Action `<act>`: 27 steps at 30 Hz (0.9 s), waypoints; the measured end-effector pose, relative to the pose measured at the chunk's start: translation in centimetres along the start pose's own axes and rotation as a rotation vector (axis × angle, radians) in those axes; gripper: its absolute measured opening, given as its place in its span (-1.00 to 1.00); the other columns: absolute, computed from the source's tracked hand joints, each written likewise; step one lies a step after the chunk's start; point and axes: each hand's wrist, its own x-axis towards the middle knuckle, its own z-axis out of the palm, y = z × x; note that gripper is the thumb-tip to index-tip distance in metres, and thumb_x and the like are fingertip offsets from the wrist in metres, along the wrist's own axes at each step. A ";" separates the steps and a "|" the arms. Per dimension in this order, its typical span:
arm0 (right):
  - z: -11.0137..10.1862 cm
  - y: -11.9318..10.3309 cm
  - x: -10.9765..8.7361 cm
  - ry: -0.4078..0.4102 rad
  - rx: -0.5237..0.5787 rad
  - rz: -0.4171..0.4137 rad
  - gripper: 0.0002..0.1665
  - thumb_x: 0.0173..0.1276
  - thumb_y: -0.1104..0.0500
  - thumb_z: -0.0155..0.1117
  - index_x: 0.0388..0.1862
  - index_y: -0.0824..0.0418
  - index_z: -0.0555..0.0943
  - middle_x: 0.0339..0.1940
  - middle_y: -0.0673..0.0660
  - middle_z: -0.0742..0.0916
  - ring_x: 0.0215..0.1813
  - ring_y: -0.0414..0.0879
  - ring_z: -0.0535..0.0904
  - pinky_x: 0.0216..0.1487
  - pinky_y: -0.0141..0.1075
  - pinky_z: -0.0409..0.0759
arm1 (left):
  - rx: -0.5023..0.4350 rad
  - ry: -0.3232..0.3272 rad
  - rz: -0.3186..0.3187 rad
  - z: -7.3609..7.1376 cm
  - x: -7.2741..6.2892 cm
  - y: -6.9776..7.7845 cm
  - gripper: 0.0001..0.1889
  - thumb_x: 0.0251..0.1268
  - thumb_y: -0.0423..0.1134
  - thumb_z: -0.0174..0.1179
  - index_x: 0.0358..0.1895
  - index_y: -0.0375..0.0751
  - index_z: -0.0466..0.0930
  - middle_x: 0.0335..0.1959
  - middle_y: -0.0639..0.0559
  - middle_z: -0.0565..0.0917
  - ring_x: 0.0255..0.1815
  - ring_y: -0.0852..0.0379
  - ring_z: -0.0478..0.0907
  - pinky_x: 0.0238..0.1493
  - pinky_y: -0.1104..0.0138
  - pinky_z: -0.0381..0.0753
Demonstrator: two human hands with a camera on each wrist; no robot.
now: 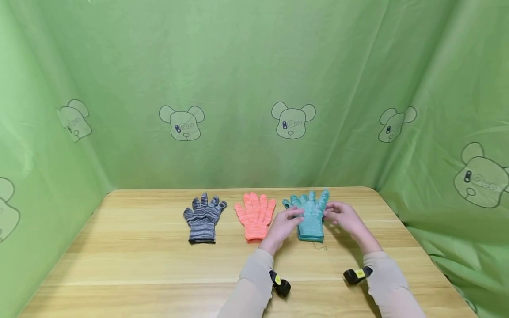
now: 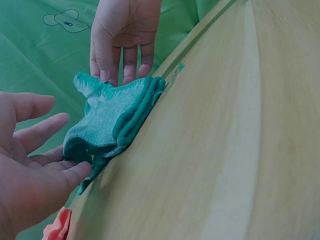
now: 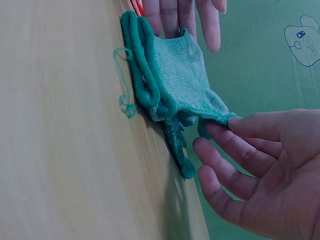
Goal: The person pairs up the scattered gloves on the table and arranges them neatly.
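A stacked pair of teal knit gloves [image 1: 311, 225] lies at the right of the row, cuffs toward me. My right hand [image 1: 347, 218] pinches the edge of the upper glove between thumb and index finger, plainest in the right wrist view, where the other fingers are loosely bent below. My left hand [image 1: 283, 225] is at the opposite side of the teal gloves, its fingers relaxed and spread. In the left wrist view its fingertips are close to the glove edge; I cannot tell whether they touch. A loose teal thread [image 3: 122, 82] trails from the cuffs.
Coral-orange gloves [image 1: 255, 216] lie just left of my left hand, and grey-black striped gloves [image 1: 203, 221] lie farther left. All are on a wooden table [image 1: 159, 274]. Green curtain [image 1: 238, 66] with printed bear heads surrounds the back and sides.
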 end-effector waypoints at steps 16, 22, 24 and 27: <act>0.3 0.0 0.2 0.007 0.014 0.022 -0.58 0.42 0.24 0.15 0.11 0.52 0.44 -0.10 0.35 0.73 -0.15 -0.05 0.70 -0.20 -0.25 0.68 | 0.020 -0.029 -0.015 -0.1 -0.1 0.2 -0.63 0.37 -0.21 0.16 0.21 -0.16 0.58 0.50 -0.04 0.28 0.55 -0.12 0.10 0.53 0.00 0.17; 0.5 -0.2 0.1 0.031 -0.003 0.022 -0.58 0.43 0.24 0.14 0.14 0.51 0.44 -0.02 0.41 0.69 -0.12 -0.09 0.70 -0.14 -0.25 0.68 | 0.021 -0.058 0.032 0.0 -0.1 0.6 -0.60 0.39 -0.20 0.15 0.26 -0.16 0.53 0.53 -0.04 0.22 0.55 -0.12 0.10 0.52 0.02 0.20; 0.5 -0.3 0.2 0.042 0.001 0.013 -0.59 0.43 0.24 0.14 0.13 0.50 0.45 -0.01 0.43 0.68 -0.09 -0.02 0.70 -0.16 -0.26 0.68 | 0.018 -0.069 0.049 0.0 -0.1 0.8 -0.59 0.40 -0.20 0.14 0.28 -0.16 0.51 0.54 -0.02 0.20 0.56 -0.10 0.10 0.52 0.05 0.22; 0.6 -0.5 0.3 0.056 0.003 -0.002 -0.60 0.44 0.25 0.12 0.14 0.49 0.45 -0.01 0.42 0.68 -0.04 0.07 0.69 -0.17 -0.27 0.68 | 0.004 -0.084 0.068 -0.1 -0.1 1.0 -0.57 0.42 -0.19 0.12 0.31 -0.15 0.48 0.56 0.00 0.17 0.56 -0.09 0.09 0.52 0.06 0.21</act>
